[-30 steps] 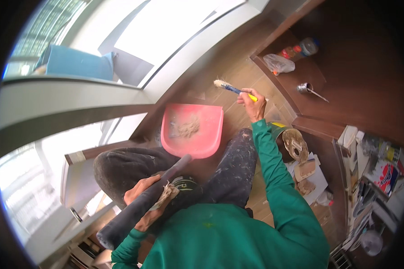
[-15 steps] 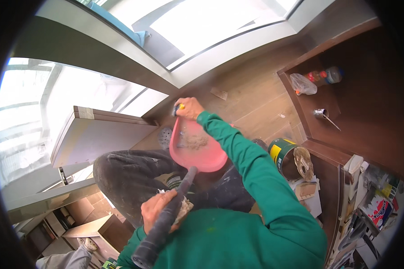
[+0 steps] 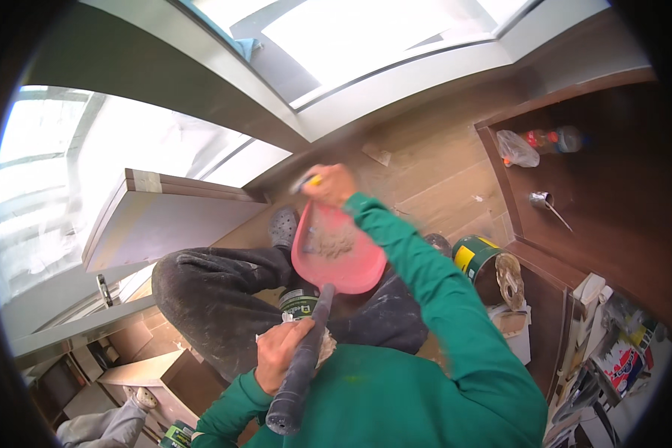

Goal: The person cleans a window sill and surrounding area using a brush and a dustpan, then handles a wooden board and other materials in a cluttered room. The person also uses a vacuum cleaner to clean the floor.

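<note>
A pink dustpan [image 3: 351, 261] with a pile of grey-brown dust and debris [image 3: 334, 243] lies over the floor in front of my knees. Its long dark handle [image 3: 306, 366] runs back toward my chest. My left hand [image 3: 278, 355] is closed on that handle, and a crumpled whitish rag or paper [image 3: 325, 348] shows by it. At the pan's far lip, my right hand [image 3: 331, 187] is closed on a small tool with a yellow part [image 3: 311, 181]. Motion smears this tool, so its kind is unclear.
A green tin [image 3: 476, 257] and a tape roll [image 3: 509, 280] stand on my right. Beyond them, a brown cabinet [image 3: 612, 201] holds bottles [image 3: 552, 140] and a small can [image 3: 540, 200]. A panel [image 3: 172, 216] leans left. Another person's legs [image 3: 112, 425] show lower left.
The view has shifted slightly, moving most things right in it. My right hand with the yellow tool stays by the pan's far lip, now blurred. My left hand keeps its hold on the handle.
</note>
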